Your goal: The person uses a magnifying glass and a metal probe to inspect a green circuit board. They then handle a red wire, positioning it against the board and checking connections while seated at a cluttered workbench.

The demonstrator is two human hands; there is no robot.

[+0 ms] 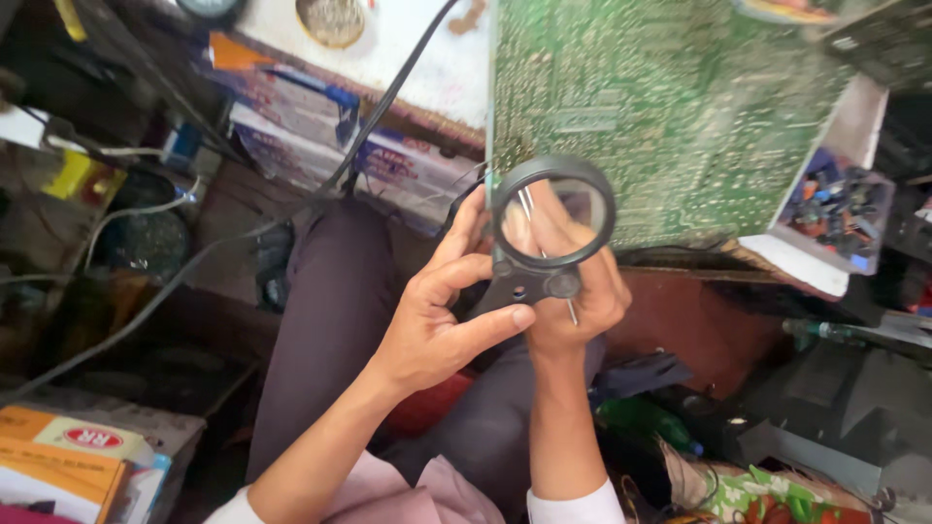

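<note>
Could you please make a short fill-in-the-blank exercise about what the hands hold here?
1. The left hand holds a black ____ by its handle.
2. The right hand holds thin metal ____.
3. Behind the lens stands a ____ circuit board.

Missing words: magnifier; tweezers; green

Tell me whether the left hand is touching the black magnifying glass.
Touching. The head view shows the left hand with its thumb pressed against the black handle of the magnifying glass and its fingers against the rim's left side.
</note>
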